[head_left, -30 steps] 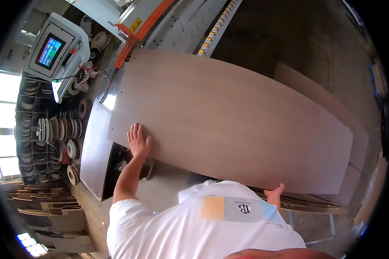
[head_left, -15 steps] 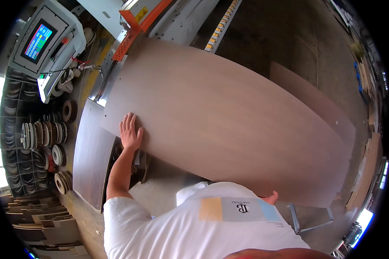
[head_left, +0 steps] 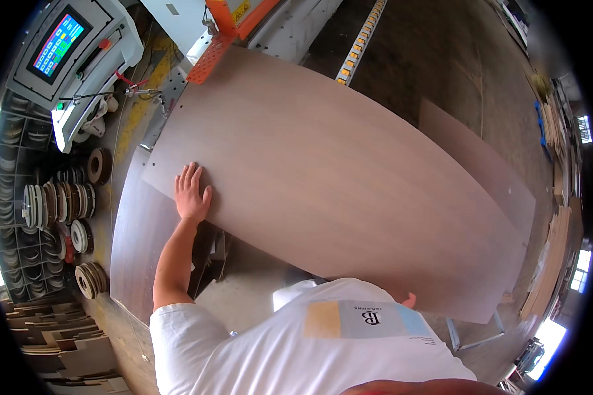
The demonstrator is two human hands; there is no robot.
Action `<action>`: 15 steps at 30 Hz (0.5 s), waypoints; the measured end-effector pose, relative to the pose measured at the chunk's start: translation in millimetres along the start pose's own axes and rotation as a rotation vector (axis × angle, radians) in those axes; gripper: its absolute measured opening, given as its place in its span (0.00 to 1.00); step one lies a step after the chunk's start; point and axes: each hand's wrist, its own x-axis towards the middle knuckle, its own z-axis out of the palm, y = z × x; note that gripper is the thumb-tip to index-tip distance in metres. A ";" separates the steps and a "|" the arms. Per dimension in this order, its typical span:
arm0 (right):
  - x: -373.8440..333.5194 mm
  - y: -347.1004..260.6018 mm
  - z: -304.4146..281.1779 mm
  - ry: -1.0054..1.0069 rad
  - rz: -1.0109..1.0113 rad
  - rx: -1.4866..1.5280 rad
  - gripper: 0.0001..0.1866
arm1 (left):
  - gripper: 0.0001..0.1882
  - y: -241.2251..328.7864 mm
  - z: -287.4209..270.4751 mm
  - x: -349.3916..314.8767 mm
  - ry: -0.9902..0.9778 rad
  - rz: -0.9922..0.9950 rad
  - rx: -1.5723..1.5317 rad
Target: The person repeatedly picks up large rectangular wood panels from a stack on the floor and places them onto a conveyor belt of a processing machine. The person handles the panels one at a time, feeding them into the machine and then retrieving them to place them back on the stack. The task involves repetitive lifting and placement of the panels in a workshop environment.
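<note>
The brown panel point(head_left: 336, 178) runs lengthwise rightward from the orange bracket point(head_left: 209, 64); my left grip point(head_left: 191, 194), nearer that bracket, lies spread on the panel; my right grip point(head_left: 410, 301), I can't tell.

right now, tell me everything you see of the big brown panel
The panel is a long, smooth brown board, wood-like in look, lying roughly flat. Small dark dots mark its left end. Your left hand rests flat near that end; your right hand, mostly hidden, is at the near edge. Its far-left corner lies by an orange perforated bracket.
</note>
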 end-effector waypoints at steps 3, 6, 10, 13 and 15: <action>1.3 -0.7 6.5 0.017 -0.010 -0.028 0.30 | 0.31 -4.3 2.1 1.7 0.015 0.001 -0.020; 2.5 -1.8 13.9 0.038 -0.017 -0.068 0.29 | 0.31 -2.5 -0.8 8.5 0.025 0.001 -0.053; 7.9 -8.5 28.9 0.051 -0.024 -0.123 0.29 | 0.31 0.8 3.3 23.7 0.031 -0.019 -0.091; 15.2 -15.0 41.4 0.053 -0.025 -0.167 0.29 | 0.31 2.7 8.4 35.7 0.064 -0.022 -0.103; 24.0 -21.0 50.5 0.044 -0.024 -0.185 0.29 | 0.31 9.4 7.5 44.7 0.071 -0.025 -0.097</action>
